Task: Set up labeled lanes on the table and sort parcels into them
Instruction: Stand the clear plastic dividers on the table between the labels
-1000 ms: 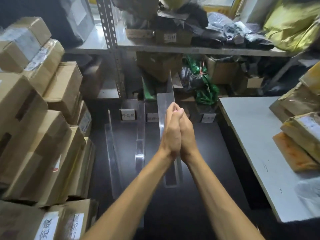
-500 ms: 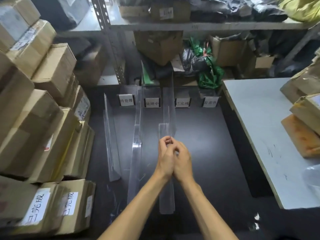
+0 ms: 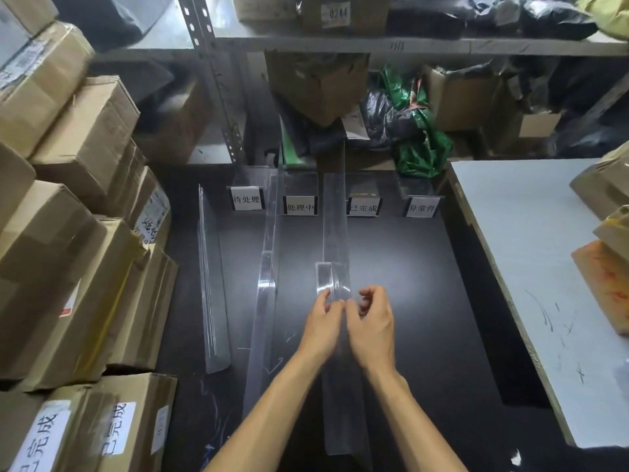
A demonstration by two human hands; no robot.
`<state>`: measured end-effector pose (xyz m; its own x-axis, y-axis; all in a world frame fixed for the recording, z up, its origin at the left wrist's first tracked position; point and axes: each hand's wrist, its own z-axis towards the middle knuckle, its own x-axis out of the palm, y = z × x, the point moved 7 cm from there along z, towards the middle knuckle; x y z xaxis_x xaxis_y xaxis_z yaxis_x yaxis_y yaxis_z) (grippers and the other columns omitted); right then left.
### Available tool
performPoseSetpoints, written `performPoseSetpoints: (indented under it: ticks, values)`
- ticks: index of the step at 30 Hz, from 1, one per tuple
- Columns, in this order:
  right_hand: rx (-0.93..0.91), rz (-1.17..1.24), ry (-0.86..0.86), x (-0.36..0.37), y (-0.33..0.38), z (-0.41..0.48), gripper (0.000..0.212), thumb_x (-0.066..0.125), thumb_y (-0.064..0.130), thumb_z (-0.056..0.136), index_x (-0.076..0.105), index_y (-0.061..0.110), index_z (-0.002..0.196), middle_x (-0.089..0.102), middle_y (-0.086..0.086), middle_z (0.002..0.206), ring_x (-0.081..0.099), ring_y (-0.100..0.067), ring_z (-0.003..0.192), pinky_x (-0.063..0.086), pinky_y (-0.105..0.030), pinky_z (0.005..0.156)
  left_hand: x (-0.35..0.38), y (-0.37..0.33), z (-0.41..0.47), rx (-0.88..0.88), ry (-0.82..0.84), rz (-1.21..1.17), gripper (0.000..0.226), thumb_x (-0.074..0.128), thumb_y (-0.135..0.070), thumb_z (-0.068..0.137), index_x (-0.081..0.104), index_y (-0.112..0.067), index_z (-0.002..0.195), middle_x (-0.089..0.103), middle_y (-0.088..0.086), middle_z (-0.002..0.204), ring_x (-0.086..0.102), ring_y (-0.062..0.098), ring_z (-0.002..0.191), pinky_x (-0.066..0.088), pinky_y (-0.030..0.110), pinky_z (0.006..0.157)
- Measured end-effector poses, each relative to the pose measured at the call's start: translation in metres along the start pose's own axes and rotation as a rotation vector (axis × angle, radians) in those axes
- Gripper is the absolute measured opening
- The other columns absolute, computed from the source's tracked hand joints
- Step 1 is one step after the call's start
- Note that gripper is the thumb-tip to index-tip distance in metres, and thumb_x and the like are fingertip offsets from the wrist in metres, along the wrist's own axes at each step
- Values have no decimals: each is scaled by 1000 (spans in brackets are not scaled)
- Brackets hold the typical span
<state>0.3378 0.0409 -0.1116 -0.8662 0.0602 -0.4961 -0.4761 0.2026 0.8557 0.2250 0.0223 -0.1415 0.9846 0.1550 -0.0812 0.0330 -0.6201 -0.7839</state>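
Parcel stacks (image 3: 68, 233) at left, cut off by the frame. Black table (image 3: 425, 284): clear divider (image 3: 335, 233) upright between second and third label stands (image 3: 299, 207), its edges hard to trace. Left hand (image 3: 321, 323) pinches its top edge. Right hand (image 3: 372, 323) curled alongside, grip unclear.

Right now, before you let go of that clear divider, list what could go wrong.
1. The clear divider between the left hand and right hand stands tall on what looks like a narrow foot; it might tip once released.
2. No divider stands between the 已完成 sign and the 异常件 sign, so parcels there could mix.
3. The stacked cardboard boxes at the left crowd the leftmost divider and may knock it.
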Motion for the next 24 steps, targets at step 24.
performPoseSetpoints:
  ticks: [24]
  values:
    - [97,-62,176,40,10,96,48,36,-1,96,63,18,131,72,-10,96,64,-28,84,54,-36,76,19,-31,37,197,395,249,73,63,2,90,34,-53,128,59,-25,123,52,-15,117,44,5,90]
